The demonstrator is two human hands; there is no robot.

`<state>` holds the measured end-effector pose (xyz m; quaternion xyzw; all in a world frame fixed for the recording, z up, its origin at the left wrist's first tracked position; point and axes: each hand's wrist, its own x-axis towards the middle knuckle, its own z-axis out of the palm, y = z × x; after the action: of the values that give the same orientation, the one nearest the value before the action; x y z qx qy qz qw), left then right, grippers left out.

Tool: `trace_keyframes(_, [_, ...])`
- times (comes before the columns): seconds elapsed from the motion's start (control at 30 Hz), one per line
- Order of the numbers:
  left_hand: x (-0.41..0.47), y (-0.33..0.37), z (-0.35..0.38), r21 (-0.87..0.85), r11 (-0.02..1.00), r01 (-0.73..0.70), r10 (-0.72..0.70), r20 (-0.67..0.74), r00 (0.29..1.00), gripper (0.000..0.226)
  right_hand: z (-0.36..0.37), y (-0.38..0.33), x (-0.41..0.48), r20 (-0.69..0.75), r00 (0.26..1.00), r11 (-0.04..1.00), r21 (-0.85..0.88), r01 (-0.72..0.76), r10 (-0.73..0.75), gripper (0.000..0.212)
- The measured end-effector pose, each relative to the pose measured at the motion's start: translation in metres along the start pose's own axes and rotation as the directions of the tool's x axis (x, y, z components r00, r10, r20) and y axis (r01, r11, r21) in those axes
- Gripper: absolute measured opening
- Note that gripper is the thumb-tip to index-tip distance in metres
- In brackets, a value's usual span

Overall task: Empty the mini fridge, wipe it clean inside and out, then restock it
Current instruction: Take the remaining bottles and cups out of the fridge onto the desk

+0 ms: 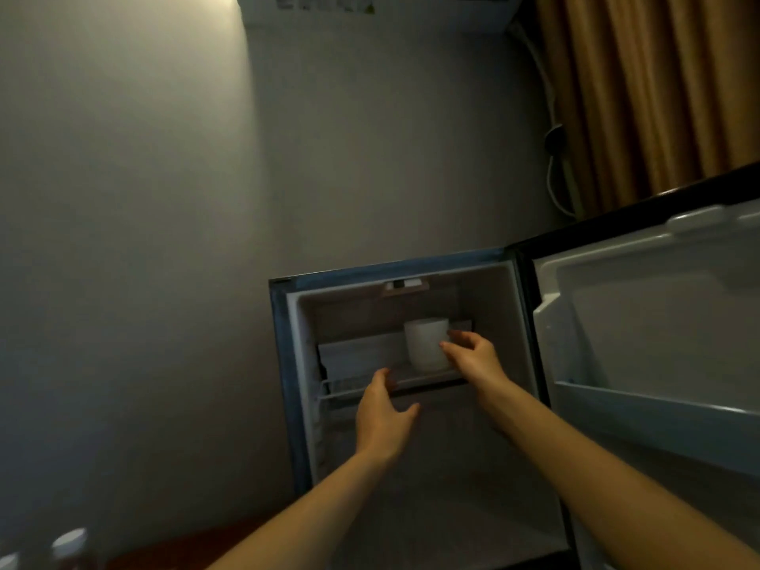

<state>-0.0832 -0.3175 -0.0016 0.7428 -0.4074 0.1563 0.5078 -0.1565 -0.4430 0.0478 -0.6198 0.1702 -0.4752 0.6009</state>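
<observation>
Mini fridge (283, 364) sits at 5 o'clock in the view, against a plain wall; its door (658, 322) hangs wide open out at 3 to 4 o'clock, inner racks showing; white cup (425, 343) stands upright on the shelf (353, 386) in the upper half of the cavity, toward the right side; lower cavity is dim, contents too dark to tell. Right hand (473, 355) is at 3 o'clock of the cup, fingers (456, 335) half-curved and parted, tips against the cup's right wall; cannot tell if they actually clasp it. Left hand (382, 417) is at 7 o'clock of the cup, just at the shelf's front edge, fingers spread and relaxed, thumb out to the right, holding nothing. Air conditioner (370, 6) at 12 o'clock; tan curtain (637, 96) at 1 to 2 o'clock, white cable (551, 158) beside it; two blurred bottle caps (70, 545) at 7 o'clock near the frame's corner.
</observation>
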Motion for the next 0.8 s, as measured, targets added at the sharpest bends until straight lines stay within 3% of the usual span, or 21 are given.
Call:
trace_keyframes(0.17, [0.033,-0.004,0.014,-0.009,0.994,-0.109,0.108,-0.097,0.989,0.066,0.022,0.006,0.04,-0.094,0.996,0.999,0.032,0.0,0.003,0.039])
trace_keyframes(0.37, [0.066,-0.008,0.034,-0.188,0.982,-0.006,-0.007,-0.069,0.998,0.075,0.035,0.023,0.096,-0.223,0.973,0.996,0.078,-0.034,0.051,0.042])
trace_keyframes(0.5, [0.094,-0.011,0.046,-0.362,0.925,0.111,-0.14,-0.054,0.989,0.084,0.031,0.042,0.122,-0.134,0.982,0.987,0.102,-0.122,0.135,0.045])
trace_keyframes(0.57, [0.104,-0.013,0.05,-0.421,0.896,0.141,-0.183,-0.059,0.981,0.085,0.03,0.036,0.121,-0.063,0.981,0.976,0.127,-0.174,0.183,0.032])
trace_keyframes(0.63, [0.112,-0.016,0.058,-0.447,0.887,0.117,-0.163,-0.066,0.984,0.08,0.027,0.027,0.114,-0.013,0.973,0.962,0.152,-0.227,0.231,0.024])
trace_keyframes(0.8, [0.124,-0.012,0.074,-0.467,0.882,0.063,-0.106,-0.065,0.992,0.08,0.025,0.03,0.115,0.126,0.964,0.944,0.208,-0.256,0.234,0.034])
